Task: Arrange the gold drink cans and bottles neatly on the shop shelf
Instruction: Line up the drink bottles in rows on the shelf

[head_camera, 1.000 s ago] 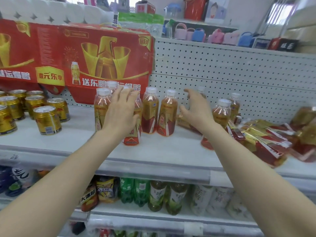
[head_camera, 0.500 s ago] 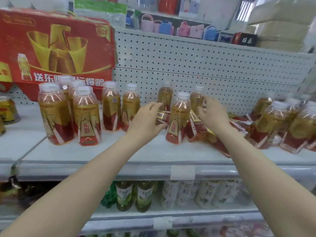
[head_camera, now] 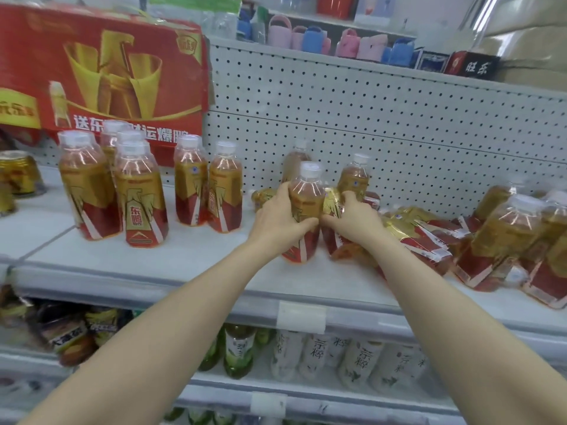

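Gold-and-red drink bottles with white caps stand on the grey shop shelf [head_camera: 184, 250]. My left hand [head_camera: 280, 223] grips one upright bottle [head_camera: 306, 194] at the shelf's middle. Right beside it, my right hand [head_camera: 354, 222] curls around a neighbouring bottle [head_camera: 333, 204] that leans low. Two more bottles [head_camera: 354, 176] stand behind them by the pegboard. Several upright bottles [head_camera: 141, 194] are grouped at the left. Several bottles [head_camera: 429, 237] lie toppled at the right. Gold cans [head_camera: 18, 174] sit at the far left edge.
A red and gold cardboard carton [head_camera: 107, 72] leans against the pegboard back wall [head_camera: 383, 118] behind the left bottles. Wrapped bottles [head_camera: 506, 228] crowd the far right. The lower shelf holds green tea bottles [head_camera: 239, 348] and white bottles [head_camera: 359, 360].
The view swung right, away from the cans. Both hands left the left bottle group and closed on bottles in the middle of the shelf.
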A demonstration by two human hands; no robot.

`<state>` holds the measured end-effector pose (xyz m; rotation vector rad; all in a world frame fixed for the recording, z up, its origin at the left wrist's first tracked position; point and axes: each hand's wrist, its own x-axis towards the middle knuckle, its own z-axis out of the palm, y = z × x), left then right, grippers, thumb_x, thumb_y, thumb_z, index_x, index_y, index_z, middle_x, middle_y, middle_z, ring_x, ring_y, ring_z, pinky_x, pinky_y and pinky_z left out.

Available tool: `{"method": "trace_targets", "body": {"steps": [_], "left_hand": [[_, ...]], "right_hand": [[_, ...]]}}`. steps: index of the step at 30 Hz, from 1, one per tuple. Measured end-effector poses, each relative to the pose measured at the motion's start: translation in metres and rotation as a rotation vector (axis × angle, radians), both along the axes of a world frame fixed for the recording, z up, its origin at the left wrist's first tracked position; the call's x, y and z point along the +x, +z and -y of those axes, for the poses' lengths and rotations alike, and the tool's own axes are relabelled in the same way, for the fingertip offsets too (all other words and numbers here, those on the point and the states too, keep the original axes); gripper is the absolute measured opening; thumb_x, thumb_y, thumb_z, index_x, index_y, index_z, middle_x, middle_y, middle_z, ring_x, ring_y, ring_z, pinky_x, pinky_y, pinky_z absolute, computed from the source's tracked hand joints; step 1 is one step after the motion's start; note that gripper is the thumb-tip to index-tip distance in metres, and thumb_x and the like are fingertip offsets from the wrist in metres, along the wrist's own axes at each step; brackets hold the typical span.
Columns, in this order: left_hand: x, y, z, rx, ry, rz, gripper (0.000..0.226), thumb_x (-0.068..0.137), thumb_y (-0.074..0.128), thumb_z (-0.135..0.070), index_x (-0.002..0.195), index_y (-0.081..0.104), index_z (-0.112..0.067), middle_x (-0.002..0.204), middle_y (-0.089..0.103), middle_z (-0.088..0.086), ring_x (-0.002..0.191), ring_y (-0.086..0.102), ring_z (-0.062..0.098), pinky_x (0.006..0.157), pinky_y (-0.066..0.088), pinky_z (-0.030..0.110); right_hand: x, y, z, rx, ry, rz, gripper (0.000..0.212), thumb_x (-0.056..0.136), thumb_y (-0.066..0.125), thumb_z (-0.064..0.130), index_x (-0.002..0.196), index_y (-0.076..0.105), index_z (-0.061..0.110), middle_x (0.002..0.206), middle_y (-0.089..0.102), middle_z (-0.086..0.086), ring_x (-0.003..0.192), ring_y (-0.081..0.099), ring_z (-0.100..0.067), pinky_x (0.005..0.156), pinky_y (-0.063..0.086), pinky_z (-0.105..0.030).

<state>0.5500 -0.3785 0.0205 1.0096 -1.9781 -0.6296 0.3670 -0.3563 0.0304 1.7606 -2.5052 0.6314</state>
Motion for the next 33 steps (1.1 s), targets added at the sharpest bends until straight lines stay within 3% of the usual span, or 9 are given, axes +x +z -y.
{"method": "trace_targets", "body": {"steps": [3, 7, 11, 14, 18, 24, 27, 33], "left_hand": [[0.024, 0.001, -0.005, -0.009, 0.051, 0.029, 0.067, 0.078, 0.075, -0.042, 0.133, 0.042, -0.026, 0.112, 0.065, -0.010, 0.103, 0.060, 0.014, 0.086, 0.047, 0.032], [0.064, 0.002, -0.007, 0.001, 0.127, 0.055, 0.074, 0.078, 0.076, -0.043, 0.138, 0.038, -0.022, 0.112, 0.063, -0.009, 0.102, 0.059, 0.015, 0.087, 0.046, 0.033], [0.099, 0.005, -0.006, -0.004, 0.209, 0.065, 0.080, 0.079, 0.076, -0.043, 0.144, 0.034, -0.021, 0.110, 0.061, -0.011, 0.104, 0.058, 0.015, 0.090, 0.047, 0.036], [0.117, 0.007, -0.005, -0.001, 0.260, 0.081, 0.078, 0.079, 0.076, -0.042, 0.142, 0.035, -0.020, 0.109, 0.063, -0.007, 0.099, 0.059, 0.015, 0.084, 0.047, 0.033], [0.134, 0.009, -0.004, -0.023, 0.343, 0.103, 0.078, 0.079, 0.077, -0.044, 0.140, 0.037, -0.018, 0.102, 0.059, -0.010, 0.097, 0.059, 0.016, 0.084, 0.047, 0.034], [0.154, 0.004, 0.004, -0.051, 0.425, 0.072, 0.076, 0.078, 0.078, -0.044, 0.137, 0.039, -0.018, 0.121, 0.062, -0.002, 0.113, 0.060, 0.023, 0.085, 0.046, 0.033], [0.157, 0.002, 0.007, -0.063, 0.457, 0.088, 0.084, 0.077, 0.078, -0.047, 0.142, 0.035, -0.016, 0.129, 0.060, 0.001, 0.117, 0.058, 0.025, 0.089, 0.046, 0.035], [0.153, 0.006, 0.006, -0.168, 0.472, 0.141, 0.098, 0.080, 0.079, -0.035, 0.152, 0.016, -0.016, 0.153, 0.034, 0.005, 0.135, 0.042, 0.026, 0.105, 0.039, 0.040]], "right_hand": [[0.002, -0.004, 0.010, 0.001, -0.031, 0.030, 0.079, 0.084, 0.066, 0.053, 0.141, 0.032, 0.011, 0.114, 0.063, -0.016, 0.103, 0.062, -0.038, 0.080, 0.052, -0.041], [0.010, -0.010, 0.013, -0.090, -0.061, 0.044, 0.072, 0.082, 0.063, 0.044, 0.139, 0.029, 0.015, 0.096, 0.063, -0.011, 0.085, 0.063, -0.036, 0.079, 0.055, -0.046], [0.031, -0.005, 0.009, -0.297, 0.002, 0.133, 0.082, 0.078, 0.066, 0.044, 0.144, 0.022, 0.020, 0.103, 0.059, -0.012, 0.093, 0.060, -0.037, 0.083, 0.052, -0.048], [0.060, 0.011, 0.007, -0.434, 0.130, 0.244, 0.092, 0.075, 0.075, 0.041, 0.146, 0.022, 0.019, 0.112, 0.053, -0.003, 0.099, 0.059, -0.026, 0.087, 0.049, -0.041], [0.102, 0.021, 0.020, -0.459, 0.248, 0.317, 0.101, 0.070, 0.076, 0.042, 0.150, 0.018, 0.023, 0.110, 0.060, 0.000, 0.098, 0.061, -0.023, 0.091, 0.052, -0.044], [0.140, 0.013, 0.040, -0.398, 0.322, 0.363, 0.085, 0.073, 0.077, 0.037, 0.143, 0.030, 0.021, 0.090, 0.065, 0.001, 0.083, 0.065, -0.021, 0.081, 0.052, -0.039], [0.142, 0.010, 0.050, -0.386, 0.317, 0.372, 0.078, 0.074, 0.078, 0.036, 0.137, 0.034, 0.019, 0.096, 0.060, 0.003, 0.089, 0.065, -0.023, 0.085, 0.052, -0.041], [0.132, 0.007, 0.057, -0.363, 0.355, 0.371, 0.079, 0.076, 0.079, 0.040, 0.137, 0.032, 0.021, 0.103, 0.064, -0.001, 0.088, 0.064, -0.020, 0.085, 0.055, -0.044]]}}
